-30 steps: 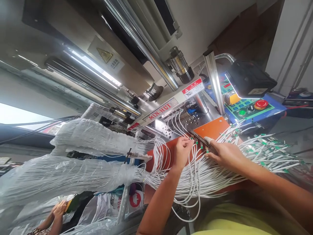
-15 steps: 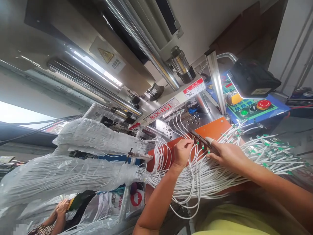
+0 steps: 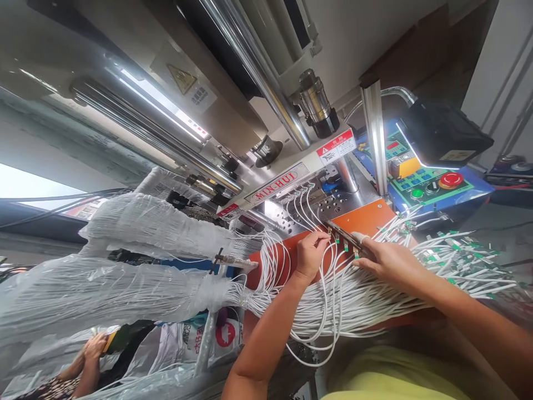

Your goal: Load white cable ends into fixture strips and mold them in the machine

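Visibly, the metal bar [image 3: 345,234] is dark, slim; the cables [image 3: 341,297], glossy white.

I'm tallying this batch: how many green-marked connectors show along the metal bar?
4 connectors: one by the left hand, one by the right hand, two between, along the metal bar. The hands may hide others.

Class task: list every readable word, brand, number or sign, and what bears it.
"MIN-HUI": white metal crossbar.
"DANGER": red-and-white rectangular label on that crossbar; smaller print unreadable.
Yellow triangular warning sign: grey label; characters too small.
Too blurred: red display on blue control panel; white printed material.
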Motion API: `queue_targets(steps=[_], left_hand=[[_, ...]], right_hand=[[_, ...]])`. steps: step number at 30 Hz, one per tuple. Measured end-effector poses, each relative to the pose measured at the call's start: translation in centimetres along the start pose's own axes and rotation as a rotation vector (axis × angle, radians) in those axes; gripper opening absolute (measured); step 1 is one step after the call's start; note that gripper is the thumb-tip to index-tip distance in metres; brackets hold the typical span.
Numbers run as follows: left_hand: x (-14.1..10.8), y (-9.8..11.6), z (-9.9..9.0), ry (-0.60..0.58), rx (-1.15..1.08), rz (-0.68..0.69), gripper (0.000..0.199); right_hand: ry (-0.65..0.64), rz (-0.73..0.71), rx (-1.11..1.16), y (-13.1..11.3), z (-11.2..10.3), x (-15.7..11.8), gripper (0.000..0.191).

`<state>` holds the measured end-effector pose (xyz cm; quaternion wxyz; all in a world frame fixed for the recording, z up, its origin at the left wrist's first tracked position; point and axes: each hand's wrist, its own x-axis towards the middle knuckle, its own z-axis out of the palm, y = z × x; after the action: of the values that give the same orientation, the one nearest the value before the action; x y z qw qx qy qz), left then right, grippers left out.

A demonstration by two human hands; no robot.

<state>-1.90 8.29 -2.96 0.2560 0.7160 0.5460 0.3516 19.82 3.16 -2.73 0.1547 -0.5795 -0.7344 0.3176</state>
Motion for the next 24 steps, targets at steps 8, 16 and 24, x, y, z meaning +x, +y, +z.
queue_targets(steps=[8, 16, 24], left_hand=[[0.0, 0.1, 0.2, 0.024, 0.018, 0.003, 0.014], [0.3, -0.1, 0.6, 0.019, 0.033, 0.009, 0.013], [0.8, 0.9, 1.4, -0.06, 0.166, 0.123, 0.014]], right_hand=[[0.046, -0.017, 0.038, 0.0, -0.4, -0.1, 0.044], [0.018, -0.038, -0.128, -0.5, -0.2, -0.1, 0.05], [-0.047, 0.057, -0.479, -3.2, -1.1, -1.7, 0.035]])
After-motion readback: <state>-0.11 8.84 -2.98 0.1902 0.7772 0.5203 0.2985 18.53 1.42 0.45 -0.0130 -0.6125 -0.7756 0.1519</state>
